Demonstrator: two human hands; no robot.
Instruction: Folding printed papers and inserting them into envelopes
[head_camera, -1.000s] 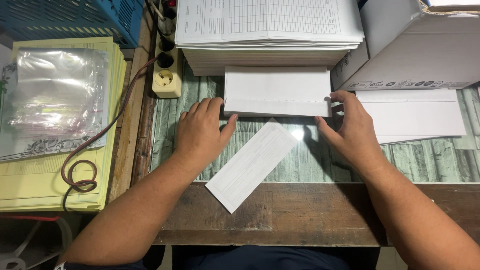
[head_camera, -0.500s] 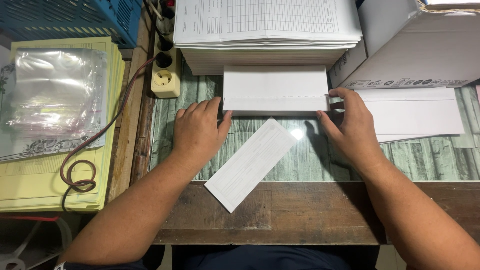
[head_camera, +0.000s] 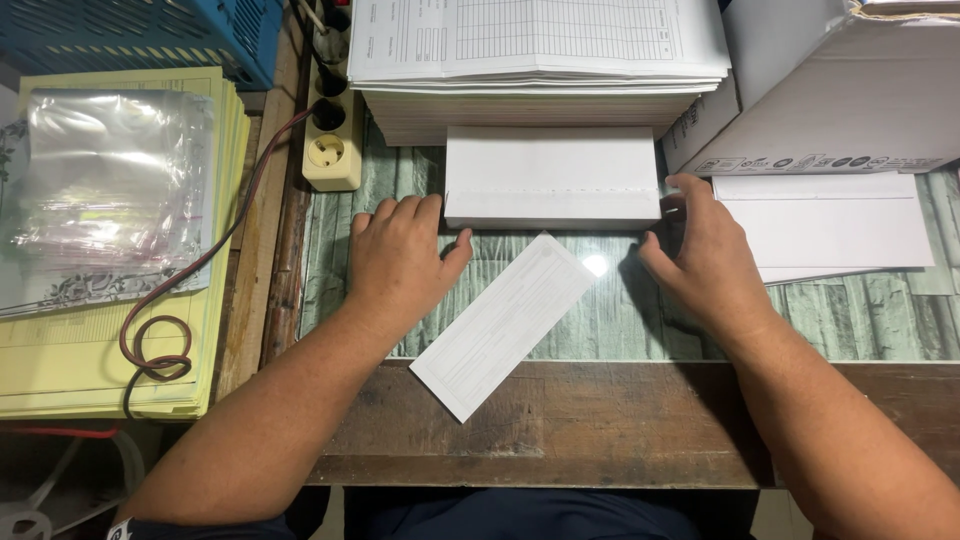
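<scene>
Change: since the earlier frames both hands have slid a little, the left hand (head_camera: 400, 262) closer in toward the near-left corner of the white paper stack (head_camera: 552, 177), the right hand (head_camera: 703, 260) holding at its right end; the stack itself has barely shifted.
Left hand: flat, palm down on the counter (head_camera: 640, 320), fingers spread loosely, thumb just touching the stack's near edge; it holds nothing.
Right hand: half curled, fingertips against the right end of the stack, thumb stretched out below; pressing, not gripping.
Stack position: toward the far middle of the counter, butted against the tall pile of printed forms (head_camera: 540, 60) behind it, a cardboard box (head_camera: 840, 90) at the far-right corner.
Stack axis: long axis runs left to right, parallel to the counter's near edge; a folded flap line runs along that same length.
Handling: judged fairly light but loose, the sheets smooth and likely to fan or slip apart; best squeezed from both short ends, with thumbs on the near edge to square it.
Loose slip: a single printed slip (head_camera: 505, 322) lies diagonally between the hands, its lower corner over the counter's wooden near edge.
Left side: a power strip (head_camera: 332, 150), yellow paper (head_camera: 60, 360) under clear plastic bags (head_camera: 105, 190).
</scene>
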